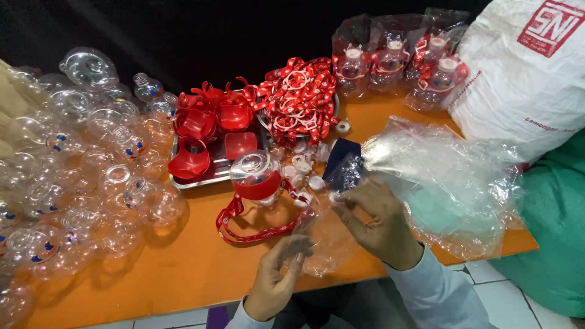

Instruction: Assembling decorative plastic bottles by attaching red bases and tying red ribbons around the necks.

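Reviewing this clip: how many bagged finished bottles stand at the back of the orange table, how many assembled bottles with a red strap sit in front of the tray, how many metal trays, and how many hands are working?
Bagged bottles: 4
Assembled bottle with red strap: 1
Metal tray: 1
Hands: 2, left hand and right hand, both on a clear plastic bag
Total: 8

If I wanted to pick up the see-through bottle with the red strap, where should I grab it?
Probably the red band around the bottle, coming down from above. It stands upright with open space over it; the round clear body looks slippery. The strap lies loose on the table.
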